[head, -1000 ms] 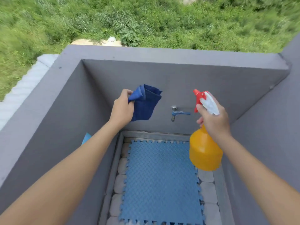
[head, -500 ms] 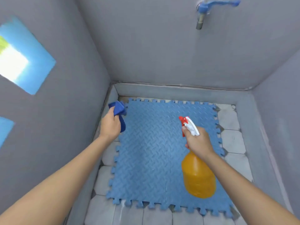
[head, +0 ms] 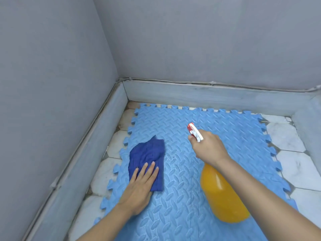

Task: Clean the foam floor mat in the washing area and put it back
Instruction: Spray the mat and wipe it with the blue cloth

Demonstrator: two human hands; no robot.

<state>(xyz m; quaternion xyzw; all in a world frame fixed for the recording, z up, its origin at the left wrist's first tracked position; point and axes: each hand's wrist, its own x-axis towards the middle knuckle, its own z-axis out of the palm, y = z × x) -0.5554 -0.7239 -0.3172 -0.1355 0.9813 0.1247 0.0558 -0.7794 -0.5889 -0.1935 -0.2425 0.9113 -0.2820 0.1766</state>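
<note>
Both hands work: left hand lies flat, pressing the blue cloth onto the foam mat, nearer its left edge, while right hand clenches the spray bottle.

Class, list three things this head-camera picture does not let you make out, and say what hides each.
1. Near edge of the foam mat: cut off by the frame bottom.
2. Trigger of the spray bottle: covered by the right hand.
3. Mat surface beneath the blue cloth: hidden by the cloth and the left hand pressing flat on it.
</note>
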